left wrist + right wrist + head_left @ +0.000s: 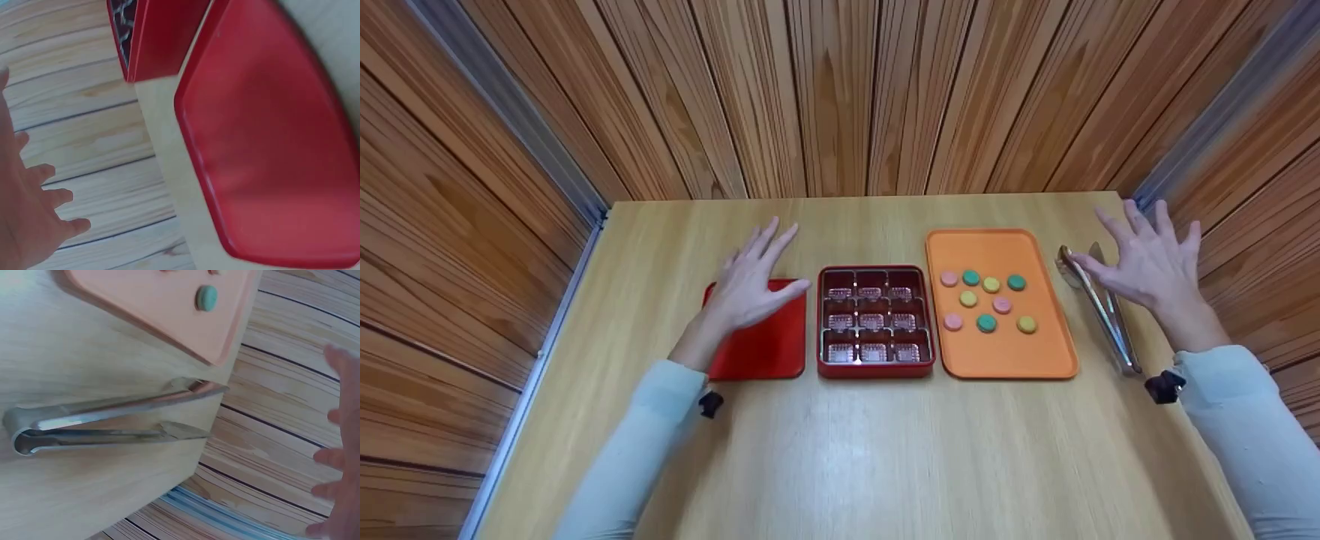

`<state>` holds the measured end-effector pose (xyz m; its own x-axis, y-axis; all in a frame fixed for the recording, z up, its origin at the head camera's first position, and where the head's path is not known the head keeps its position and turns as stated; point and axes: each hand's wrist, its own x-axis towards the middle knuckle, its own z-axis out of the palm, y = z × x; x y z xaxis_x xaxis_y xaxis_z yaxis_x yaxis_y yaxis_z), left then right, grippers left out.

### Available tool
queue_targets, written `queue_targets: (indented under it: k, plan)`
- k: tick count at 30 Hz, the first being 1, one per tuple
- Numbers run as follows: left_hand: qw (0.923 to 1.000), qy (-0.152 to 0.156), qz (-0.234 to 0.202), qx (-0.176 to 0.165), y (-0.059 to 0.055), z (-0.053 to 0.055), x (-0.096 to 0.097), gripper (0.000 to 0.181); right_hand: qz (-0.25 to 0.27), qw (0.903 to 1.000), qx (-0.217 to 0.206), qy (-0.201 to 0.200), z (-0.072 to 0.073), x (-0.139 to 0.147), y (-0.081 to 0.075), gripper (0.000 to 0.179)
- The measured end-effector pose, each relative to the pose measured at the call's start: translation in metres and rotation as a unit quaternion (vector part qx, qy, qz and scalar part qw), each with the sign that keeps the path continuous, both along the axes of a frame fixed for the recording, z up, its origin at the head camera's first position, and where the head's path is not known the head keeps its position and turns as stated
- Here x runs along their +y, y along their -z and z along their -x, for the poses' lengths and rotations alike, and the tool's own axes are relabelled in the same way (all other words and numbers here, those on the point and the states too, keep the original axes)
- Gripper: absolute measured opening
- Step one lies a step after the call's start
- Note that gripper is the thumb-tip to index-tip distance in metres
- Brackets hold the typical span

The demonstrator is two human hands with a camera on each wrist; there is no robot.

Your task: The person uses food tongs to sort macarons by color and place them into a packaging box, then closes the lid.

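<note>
Fingers spread, my left hand (pixel 748 287) hovers over a flat red lid (pixel 765 345) at the left of the table. The left wrist view shows that lid (pixel 275 140) lying apart from the hand. My right hand (pixel 1156 268), also spread and holding nothing, is above a pair of metal tongs (pixel 1114 330). Seen from the right wrist, the tongs (pixel 107 413) lie on the table with their arms apart. Between the hands stands a red box (pixel 876 370) with a divided insert of several compartments. An orange tray (pixel 1005 360) carries several pink, green and yellow macarons (pixel 986 323).
The light wooden table (pixel 840 450) is bordered by wood-plank walls (pixel 840 97) at the back and both sides. Lid, box, tray and tongs stand in a row from left to right. Metal rails (pixel 529 375) run along the table's sides.
</note>
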<state>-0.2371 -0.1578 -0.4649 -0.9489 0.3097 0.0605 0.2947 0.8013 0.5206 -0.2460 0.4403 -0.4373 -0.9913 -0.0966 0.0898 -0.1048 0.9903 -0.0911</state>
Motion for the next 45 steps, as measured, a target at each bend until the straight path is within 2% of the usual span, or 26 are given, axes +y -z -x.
queue_targets:
  k: [3, 7, 11, 15, 23, 32, 39, 45]
  plan:
    - [0.9969, 0.001, -0.078, -0.01, 0.001, -0.006, 0.004, 0.098, 0.035, 0.9992, -0.002, 0.018, -0.003, 0.0, 0.004, 0.093]
    - [0.9836, 0.013, -0.178, -0.025, 0.002, -0.012, 0.008, 0.104, 0.066, 0.9971, -0.018, 0.033, -0.008, -0.002, 0.009, 0.097]
    - [0.9732, 0.023, -0.225, -0.04, 0.01, -0.016, 0.011, 0.108, 0.073, 0.9961, -0.03, 0.041, -0.012, -0.005, 0.016, 0.101]
    - [0.9713, 0.024, -0.229, -0.058, 0.024, -0.021, 0.015, 0.115, 0.081, 0.9954, -0.034, 0.04, -0.016, -0.006, 0.025, 0.103]
    - [0.9684, 0.014, -0.227, -0.103, 0.052, -0.03, 0.027, 0.123, 0.1, 0.9905, -0.078, 0.053, -0.021, 0.003, 0.044, 0.106]
    - [0.965, 0.001, -0.227, -0.131, 0.07, -0.039, 0.036, 0.127, 0.107, 0.9882, -0.09, 0.061, -0.027, 0.015, 0.067, 0.11]
    - [0.9664, -0.004, -0.21, -0.148, 0.079, -0.045, 0.04, 0.132, 0.111, 0.9863, -0.091, 0.081, -0.032, 0.02, 0.081, 0.113]
    - [0.9602, 0.004, -0.229, -0.16, 0.086, -0.047, 0.042, 0.133, 0.12, 0.9839, -0.092, 0.095, -0.037, 0.022, 0.092, 0.113]
